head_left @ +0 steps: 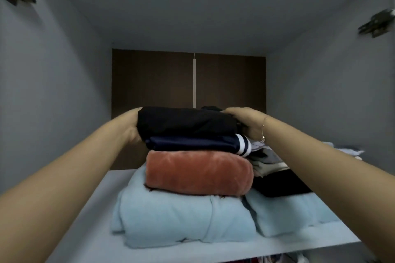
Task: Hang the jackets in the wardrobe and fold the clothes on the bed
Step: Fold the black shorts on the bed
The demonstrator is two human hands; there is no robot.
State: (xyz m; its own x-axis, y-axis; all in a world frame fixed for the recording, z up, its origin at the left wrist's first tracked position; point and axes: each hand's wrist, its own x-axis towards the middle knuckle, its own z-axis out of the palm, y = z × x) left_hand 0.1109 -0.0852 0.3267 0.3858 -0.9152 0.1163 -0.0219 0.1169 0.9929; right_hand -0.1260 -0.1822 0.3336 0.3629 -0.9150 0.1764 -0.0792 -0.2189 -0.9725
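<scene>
Black folded garment (pixel 186 123) gripped by both hands, atop stack on wardrobe shelf (pixel 102 205).

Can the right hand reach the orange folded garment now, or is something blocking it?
Probably yes. The right hand grips the black garment atop the stack; the orange folded garment lies just below, its front and right side exposed.

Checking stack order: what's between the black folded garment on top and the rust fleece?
Head view: one navy folded garment with white-striped cuff lies between the black garment and the rust fleece.
</scene>
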